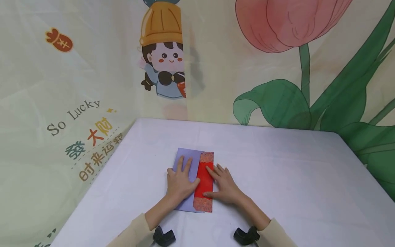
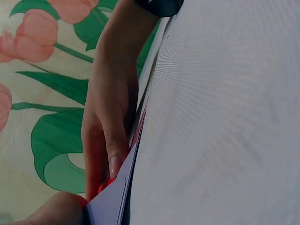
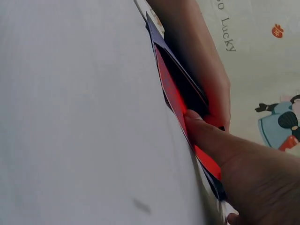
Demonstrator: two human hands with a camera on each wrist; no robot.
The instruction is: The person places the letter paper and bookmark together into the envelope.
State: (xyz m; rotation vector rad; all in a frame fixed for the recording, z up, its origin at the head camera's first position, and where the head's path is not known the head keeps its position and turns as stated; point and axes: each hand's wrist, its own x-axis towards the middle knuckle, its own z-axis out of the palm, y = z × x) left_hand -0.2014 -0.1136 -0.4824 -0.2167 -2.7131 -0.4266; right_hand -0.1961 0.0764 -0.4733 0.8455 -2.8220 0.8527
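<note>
A purple folded card or sleeve [image 1: 189, 203] lies on the white table, with a red piece with patterned ends [image 1: 204, 181] showing along its right side. My left hand [image 1: 180, 181] rests spread on the purple part, its thumb reaching the border with the red. My right hand [image 1: 226, 187] touches the red piece with its thumb and fingertips from the right. In the right wrist view, a dark gap runs between the raised purple layer [image 3: 180, 72] and the red surface [image 3: 206, 159], where the right thumb presses. Whether the red is a separate sheet, I cannot tell.
The white tabletop [image 1: 293, 178] extends around the card. Behind it hangs a cloth backdrop [image 1: 213, 68] with a printed tulip and cartoon figure. Black wrist-worn devices [image 1: 163, 236] sit at both sleeves.
</note>
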